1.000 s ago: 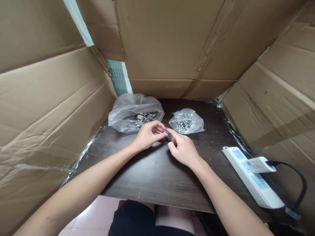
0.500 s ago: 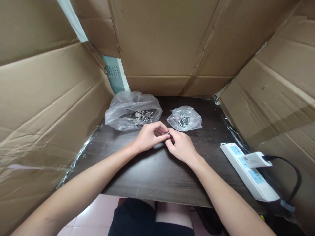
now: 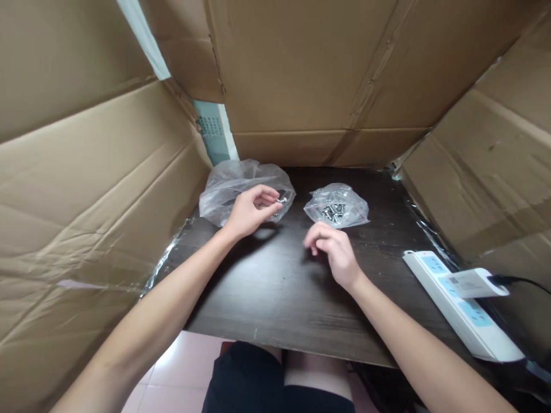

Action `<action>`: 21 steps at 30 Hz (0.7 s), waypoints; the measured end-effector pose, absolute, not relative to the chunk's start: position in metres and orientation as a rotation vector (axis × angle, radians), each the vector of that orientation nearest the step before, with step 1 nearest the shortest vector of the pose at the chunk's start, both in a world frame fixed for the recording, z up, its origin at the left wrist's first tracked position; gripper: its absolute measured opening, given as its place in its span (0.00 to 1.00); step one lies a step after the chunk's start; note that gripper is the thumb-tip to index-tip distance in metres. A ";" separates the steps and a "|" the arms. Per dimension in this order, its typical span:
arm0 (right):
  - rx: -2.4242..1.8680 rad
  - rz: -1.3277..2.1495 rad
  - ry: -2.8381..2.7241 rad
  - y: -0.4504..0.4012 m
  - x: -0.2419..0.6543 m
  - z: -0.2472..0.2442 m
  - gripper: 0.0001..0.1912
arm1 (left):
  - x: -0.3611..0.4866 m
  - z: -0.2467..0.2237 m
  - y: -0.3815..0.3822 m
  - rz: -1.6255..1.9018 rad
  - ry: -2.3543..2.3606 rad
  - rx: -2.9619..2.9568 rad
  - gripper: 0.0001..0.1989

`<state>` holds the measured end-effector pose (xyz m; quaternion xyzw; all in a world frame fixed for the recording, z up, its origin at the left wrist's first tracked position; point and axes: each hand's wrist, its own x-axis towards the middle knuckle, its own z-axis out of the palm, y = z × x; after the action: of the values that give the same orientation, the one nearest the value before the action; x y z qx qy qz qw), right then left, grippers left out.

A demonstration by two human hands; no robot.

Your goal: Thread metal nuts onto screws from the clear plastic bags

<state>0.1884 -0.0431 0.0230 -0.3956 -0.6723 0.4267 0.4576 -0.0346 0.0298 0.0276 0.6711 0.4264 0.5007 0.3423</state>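
My left hand (image 3: 253, 211) is raised over the larger clear plastic bag (image 3: 219, 195). Its thumb and fingertips close on a small shiny metal fastener (image 3: 281, 201), whose exact kind is too small to make out. Much of the hardware in that bag is hidden behind the hand. Just in front of the smaller zip bag (image 3: 359, 211), my right hand (image 3: 333, 249) hovers with loosely curled fingers, somewhat blurred, and nothing visible in them. Several metal screws (image 3: 334, 213) lie inside the zip bag.
The bags rest on a dark wooden table (image 3: 275, 298). A white power strip (image 3: 465, 310) with a white plug-in adapter (image 3: 471, 284) and black cable lies at the right. Cardboard walls (image 3: 310, 69) enclose the back and both sides.
My hands were together at the small metal piece and have come apart. The left moved up to the larger bag with the piece; the right let go and drew away to the right.
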 end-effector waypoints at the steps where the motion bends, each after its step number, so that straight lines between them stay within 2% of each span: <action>1: -0.963 1.268 -1.441 -0.040 0.185 0.023 0.14 | -0.032 0.029 0.027 1.268 1.049 1.730 0.16; 4: -0.904 1.747 -1.010 -0.034 0.176 0.025 0.27 | -0.019 0.031 0.012 1.139 0.880 1.692 0.17; 9: -0.855 1.896 -0.721 -0.034 0.170 0.025 0.34 | -0.007 0.030 -0.002 1.060 0.803 1.670 0.15; 16: -0.858 1.899 -0.577 -0.030 0.174 0.019 0.33 | -0.006 0.031 -0.005 1.035 0.791 1.717 0.14; 21: -0.902 1.754 -0.794 -0.027 0.178 0.019 0.23 | -0.008 0.029 -0.002 1.043 0.819 1.676 0.14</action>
<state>0.1783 -0.0275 0.0190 -0.3706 -0.3264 0.7208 0.4864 -0.0076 -0.0020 0.0294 0.6875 0.3359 0.4276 0.4813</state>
